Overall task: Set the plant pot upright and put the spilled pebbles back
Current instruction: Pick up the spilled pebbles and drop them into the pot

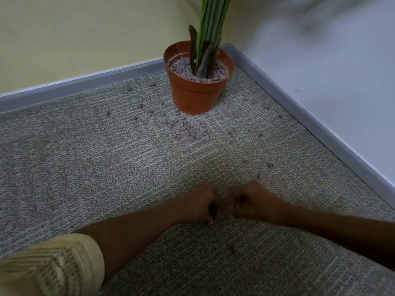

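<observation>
The brown plant pot [197, 90] stands upright in the corner of the room, with green stems and a layer of grey pebbles inside. Several spilled pebbles [188, 129] lie scattered on the carpet in front of the pot, thickest just below it, with stray ones to the left and right. My left hand [198, 205] and my right hand [249, 202] rest low on the carpet, close together, well in front of the pot. Both are blurred with fingers curled; whether they hold pebbles is not visible.
Grey carpet [106, 167] covers the floor. A grey skirting board [85, 84] runs along the yellow wall at the back, and another [320, 129] along the white wall at the right. My cream sleeve [53, 265] shows at the bottom left.
</observation>
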`<move>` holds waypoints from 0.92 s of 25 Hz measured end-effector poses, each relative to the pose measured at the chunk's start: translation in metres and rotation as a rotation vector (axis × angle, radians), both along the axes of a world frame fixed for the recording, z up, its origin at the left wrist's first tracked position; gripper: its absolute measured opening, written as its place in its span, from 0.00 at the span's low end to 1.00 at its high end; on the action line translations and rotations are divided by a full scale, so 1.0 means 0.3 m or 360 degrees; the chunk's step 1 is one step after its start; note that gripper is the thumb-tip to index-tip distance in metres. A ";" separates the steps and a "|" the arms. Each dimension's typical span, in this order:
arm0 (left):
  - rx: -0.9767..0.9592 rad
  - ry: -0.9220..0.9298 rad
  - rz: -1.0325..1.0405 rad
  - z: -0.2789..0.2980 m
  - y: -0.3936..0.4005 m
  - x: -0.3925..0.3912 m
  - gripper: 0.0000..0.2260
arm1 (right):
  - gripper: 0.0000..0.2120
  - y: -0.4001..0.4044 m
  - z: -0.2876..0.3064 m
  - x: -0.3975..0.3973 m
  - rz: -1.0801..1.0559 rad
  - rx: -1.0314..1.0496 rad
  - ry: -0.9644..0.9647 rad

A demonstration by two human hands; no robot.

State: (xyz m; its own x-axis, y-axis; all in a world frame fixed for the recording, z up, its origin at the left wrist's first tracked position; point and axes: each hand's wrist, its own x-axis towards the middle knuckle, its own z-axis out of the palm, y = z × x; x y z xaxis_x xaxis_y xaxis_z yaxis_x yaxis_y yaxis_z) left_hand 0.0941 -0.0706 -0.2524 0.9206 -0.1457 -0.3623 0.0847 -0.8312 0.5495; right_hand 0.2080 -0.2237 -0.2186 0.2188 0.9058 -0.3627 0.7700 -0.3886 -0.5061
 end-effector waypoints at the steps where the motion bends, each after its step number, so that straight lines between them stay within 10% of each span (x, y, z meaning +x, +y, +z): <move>1: -0.0007 -0.0009 0.0015 0.001 0.003 0.005 0.12 | 0.03 -0.040 -0.011 -0.030 0.0080 -0.0137 0.0064; 5: -0.0104 -0.0087 0.0141 0.004 0.020 0.020 0.09 | 0.17 -0.109 -0.055 -0.101 0.0343 -0.0367 -0.0061; 15: 0.0088 -0.0239 0.0368 -0.010 0.051 0.079 0.10 | 0.08 0.006 -0.012 0.058 -0.0230 0.0153 -0.0344; 23: -0.0140 -0.0791 0.0953 0.276 0.257 0.296 0.07 | 0.10 0.068 -0.105 0.131 -0.0180 -0.0139 -0.0271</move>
State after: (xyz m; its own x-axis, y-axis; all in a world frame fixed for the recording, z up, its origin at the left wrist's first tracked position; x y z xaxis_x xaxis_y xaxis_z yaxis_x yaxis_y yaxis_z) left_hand 0.1830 0.0064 -0.1695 0.9027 0.4178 0.1029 0.2315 -0.6732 0.7023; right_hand 0.2474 -0.2032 -0.2501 0.3820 0.8389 -0.3878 0.7904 -0.5140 -0.3333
